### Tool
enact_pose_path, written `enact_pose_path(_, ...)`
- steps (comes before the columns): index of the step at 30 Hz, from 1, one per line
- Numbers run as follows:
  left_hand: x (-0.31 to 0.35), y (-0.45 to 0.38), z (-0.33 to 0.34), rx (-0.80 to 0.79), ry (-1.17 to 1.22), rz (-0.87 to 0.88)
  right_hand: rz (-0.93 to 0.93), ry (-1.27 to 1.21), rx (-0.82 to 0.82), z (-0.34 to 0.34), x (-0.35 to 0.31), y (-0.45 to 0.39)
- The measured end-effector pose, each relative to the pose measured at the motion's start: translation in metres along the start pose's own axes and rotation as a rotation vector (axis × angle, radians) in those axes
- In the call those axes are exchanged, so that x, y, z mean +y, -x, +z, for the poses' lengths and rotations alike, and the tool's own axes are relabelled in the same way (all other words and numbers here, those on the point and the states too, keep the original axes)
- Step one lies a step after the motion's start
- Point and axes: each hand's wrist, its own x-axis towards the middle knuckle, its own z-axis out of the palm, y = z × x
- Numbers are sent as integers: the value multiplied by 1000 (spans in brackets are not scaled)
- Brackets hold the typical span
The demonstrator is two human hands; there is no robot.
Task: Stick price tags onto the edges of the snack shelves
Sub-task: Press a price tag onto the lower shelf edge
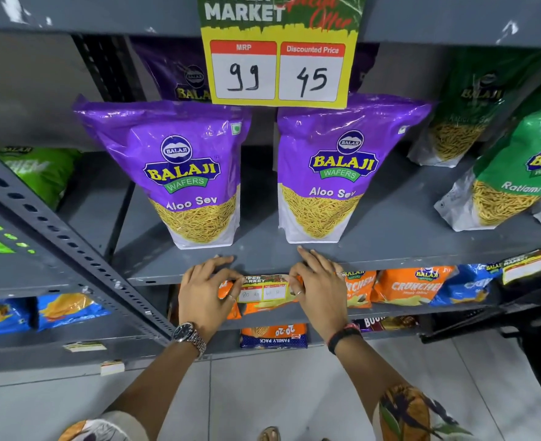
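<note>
A small yellow price tag [264, 288] with two white price boxes hangs against the front edge of the grey shelf [390, 249] that carries two purple Aloo Sev bags [186, 173]. My left hand [204, 296] holds the tag's left end, fingers resting on the shelf lip. The tag's right end is pressed by my right hand [318, 289], whose fingertips reach onto the shelf top. A large yellow tag [278, 63] reading 99 and 45 hangs from the shelf edge above.
Green Ratlami Sev bags [511, 183] stand at the right. Orange and blue snack packets [406, 286] fill the shelf below, where another tag [526, 265] is stuck at the right. A perforated grey upright [72, 246] slants at the left. Pale floor tiles lie below.
</note>
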Motion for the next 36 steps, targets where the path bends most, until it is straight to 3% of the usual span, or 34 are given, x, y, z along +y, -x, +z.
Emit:
enact_pose_path(17,13,-16,3,32,-84,-129,67,49,150,2,-12,-13)
enact_pose_path(22,11,-19,0,40,-110,-59,-29,51,151,-8,-3,-18)
enact_pose_path(29,0,-6,-1,-17,-18,-73,-136,-73,40,-25,32,-15)
enact_pose_path(36,57,-3,10,51,114,-74,36,-89,210,-65,139,14)
